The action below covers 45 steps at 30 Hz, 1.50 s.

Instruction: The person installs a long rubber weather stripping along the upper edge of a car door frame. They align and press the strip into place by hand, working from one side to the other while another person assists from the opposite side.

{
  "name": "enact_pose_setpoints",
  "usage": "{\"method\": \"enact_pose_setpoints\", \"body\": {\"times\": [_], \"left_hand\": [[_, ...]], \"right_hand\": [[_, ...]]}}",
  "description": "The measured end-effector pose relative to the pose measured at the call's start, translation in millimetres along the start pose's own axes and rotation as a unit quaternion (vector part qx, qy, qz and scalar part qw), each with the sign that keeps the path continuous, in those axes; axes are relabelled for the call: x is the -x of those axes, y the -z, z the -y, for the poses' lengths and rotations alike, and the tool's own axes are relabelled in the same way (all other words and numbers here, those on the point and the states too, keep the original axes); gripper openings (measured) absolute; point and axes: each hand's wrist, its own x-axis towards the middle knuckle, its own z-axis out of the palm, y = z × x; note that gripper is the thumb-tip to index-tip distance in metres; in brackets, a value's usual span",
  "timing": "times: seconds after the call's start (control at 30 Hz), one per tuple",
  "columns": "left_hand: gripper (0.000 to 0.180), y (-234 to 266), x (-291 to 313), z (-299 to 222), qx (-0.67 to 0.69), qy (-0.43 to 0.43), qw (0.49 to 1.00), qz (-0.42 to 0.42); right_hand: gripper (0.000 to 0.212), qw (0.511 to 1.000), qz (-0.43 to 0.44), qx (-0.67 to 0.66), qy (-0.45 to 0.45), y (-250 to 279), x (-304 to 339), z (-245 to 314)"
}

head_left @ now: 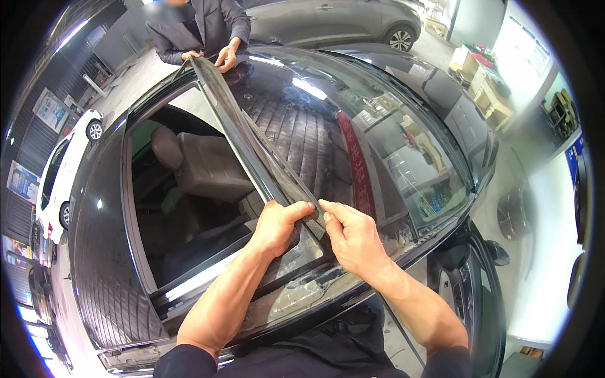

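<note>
A long dark mesh wind deflector (234,116) stretches across the front edge of a black car's open sunroof (189,201). Its near end lies between my hands. My left hand (277,228) is closed around the strip, thumb on top and pointing right. My right hand (354,238) pinches the end of the mesh between thumb and fingers, close to the left thumb. On the far side of the roof, a co-worker's hands (228,55) hold the strip's other end. What lies under my left palm is hidden.
Dusty sunroof rail (296,286) runs along the near edge. The windshield (413,157) slopes away to the right, and a car door (469,283) stands open at the lower right. A grey car (315,22) is parked beyond the co-worker, a white car (68,170) at left.
</note>
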Motion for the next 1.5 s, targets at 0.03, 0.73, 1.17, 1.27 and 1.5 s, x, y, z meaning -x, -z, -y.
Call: {"method": "enact_pose_setpoints", "body": {"times": [0.03,0.73,1.17,1.27,1.5], "left_hand": [[0.021,1.0,-0.2,-0.2,-0.006,0.001,1.000,-0.003],[0.022,-10.0,12.3,-13.4,0.117,0.004,0.991,0.064],[0.024,-5.1,8.3,-7.5,0.158,0.001,0.985,0.072],[0.025,-4.4,7.7,-4.3,0.140,-0.005,0.989,0.049],[0.026,-6.0,13.3,-11.5,0.095,-0.016,0.990,0.101]], "right_hand": [[0.025,1.000,-0.005,0.011,0.021,-0.2,-0.2,-0.8],[0.030,0.933,0.051,-0.256,-0.248,12.6,6.9,4.8],[0.027,0.954,0.047,-0.203,-0.217,21.0,16.5,10.7],[0.027,0.946,0.053,-0.215,-0.237,27.1,24.5,12.3],[0.028,0.954,0.053,-0.201,-0.218,25.2,26.6,11.0]]}}
